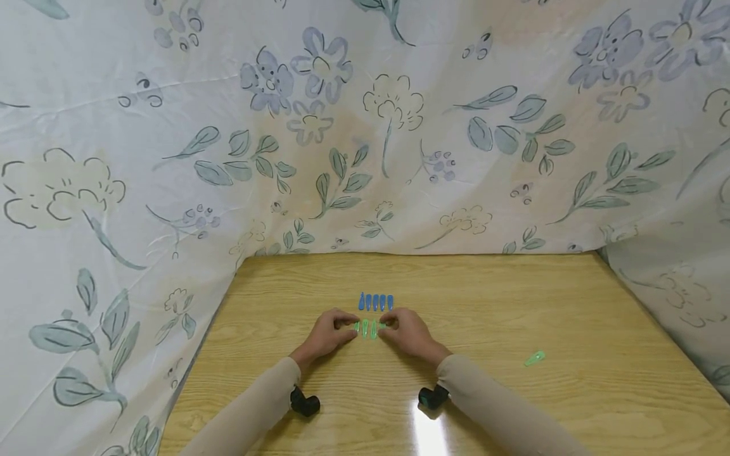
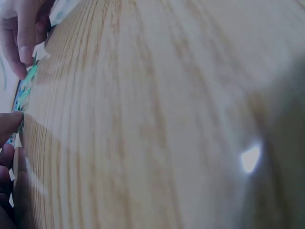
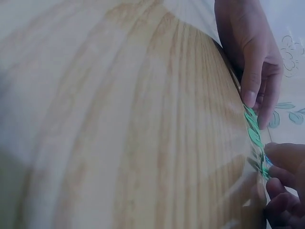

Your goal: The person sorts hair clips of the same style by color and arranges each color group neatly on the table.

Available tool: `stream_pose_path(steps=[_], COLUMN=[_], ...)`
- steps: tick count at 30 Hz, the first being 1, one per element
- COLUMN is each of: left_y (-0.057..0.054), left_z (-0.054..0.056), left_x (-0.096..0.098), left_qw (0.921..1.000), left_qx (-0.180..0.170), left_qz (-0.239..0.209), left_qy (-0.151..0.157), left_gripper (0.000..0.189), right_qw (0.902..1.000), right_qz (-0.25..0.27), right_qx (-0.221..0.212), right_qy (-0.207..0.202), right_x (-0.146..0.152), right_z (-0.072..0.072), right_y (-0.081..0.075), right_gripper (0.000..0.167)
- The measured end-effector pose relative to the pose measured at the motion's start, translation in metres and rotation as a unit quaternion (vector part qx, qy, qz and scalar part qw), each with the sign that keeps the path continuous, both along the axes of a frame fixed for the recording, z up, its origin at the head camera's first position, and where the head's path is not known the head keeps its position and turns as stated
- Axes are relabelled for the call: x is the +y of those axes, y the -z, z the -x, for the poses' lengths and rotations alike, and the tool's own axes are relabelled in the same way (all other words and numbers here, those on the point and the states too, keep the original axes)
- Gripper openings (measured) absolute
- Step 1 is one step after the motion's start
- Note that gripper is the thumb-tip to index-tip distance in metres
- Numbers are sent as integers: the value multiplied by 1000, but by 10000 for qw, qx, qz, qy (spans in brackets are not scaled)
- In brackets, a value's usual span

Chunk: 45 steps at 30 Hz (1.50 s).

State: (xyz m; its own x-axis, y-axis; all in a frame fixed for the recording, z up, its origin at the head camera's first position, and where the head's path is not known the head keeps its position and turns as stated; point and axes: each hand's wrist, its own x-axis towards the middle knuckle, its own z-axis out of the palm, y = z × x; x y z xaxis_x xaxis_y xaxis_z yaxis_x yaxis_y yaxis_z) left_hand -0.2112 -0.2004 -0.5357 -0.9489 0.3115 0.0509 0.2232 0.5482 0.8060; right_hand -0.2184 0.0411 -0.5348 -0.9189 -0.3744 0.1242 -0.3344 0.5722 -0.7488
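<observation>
Several green snap hair clips [image 1: 374,329] stand side by side in a short row on the wooden table. My left hand [image 1: 329,333] pinches the green clip at the row's left end [image 1: 357,327] between thumb and forefinger. At the right end, my right hand [image 1: 408,332] has thumb and fingertips on another green clip [image 1: 383,325], mostly hidden by those fingers. Just beyond lies a matching row of several blue hair clips [image 1: 375,302]. In the right wrist view, green clips [image 3: 255,137] show between both hands.
One more green hair clip [image 1: 535,359] lies apart to the right on the table [image 1: 490,405]. Floral cloth [image 1: 399,190] hangs behind the far edge and along both sides. A black wrist camera is strapped at each sleeve [image 1: 251,405].
</observation>
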Motion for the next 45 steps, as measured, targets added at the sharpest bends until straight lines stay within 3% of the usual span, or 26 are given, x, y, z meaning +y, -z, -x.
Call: stream_pose_path(steps=[6,24,38,45], left_y=[-1,3,1,2], left_z=[0,-1,-2,-3], left_x=[1,1,3,1], left_qw=[10000,9999,9999,9997], left_qx=[34,154,138,182], left_qz=[-1,65,-32,-135], left_qy=[7,-19,-53,61], left_gripper=[26,26,25,26], right_qw=[9997,9942,9957,9969], right_qz=[211,858,798,701], right_qx=[-81,-597,-455,-345], right_qy=[80,-270,-98,17], right_x=[2,23,55,78], right_z=[2,-3,-11,-20], right_y=[0,-19,-24,-34], right_gripper=[18,24,27,29])
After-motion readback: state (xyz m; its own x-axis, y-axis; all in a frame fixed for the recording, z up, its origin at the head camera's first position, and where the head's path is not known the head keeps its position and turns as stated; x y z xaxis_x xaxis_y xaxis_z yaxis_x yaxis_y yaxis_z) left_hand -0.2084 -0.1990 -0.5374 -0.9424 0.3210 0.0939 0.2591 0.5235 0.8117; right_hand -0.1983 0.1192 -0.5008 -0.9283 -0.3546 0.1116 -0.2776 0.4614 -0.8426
